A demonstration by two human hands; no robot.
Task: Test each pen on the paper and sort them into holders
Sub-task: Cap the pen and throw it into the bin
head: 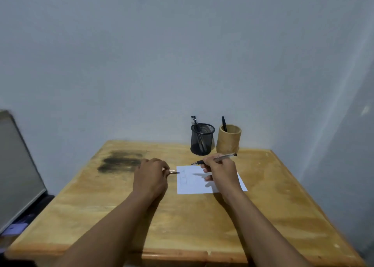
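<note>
A white sheet of paper with a few faint marks lies on the wooden table. My right hand holds a clear pen with a black grip above the sheet, its tip pointing left. My left hand pinches a small pen cap just left of the paper's edge. At the back stand a black mesh holder with dark pens in it and a wooden holder with one black pen.
A dark smudge stains the tabletop at the back left. A grey board leans beside the table on the left. The wall runs close behind the holders and along the right side.
</note>
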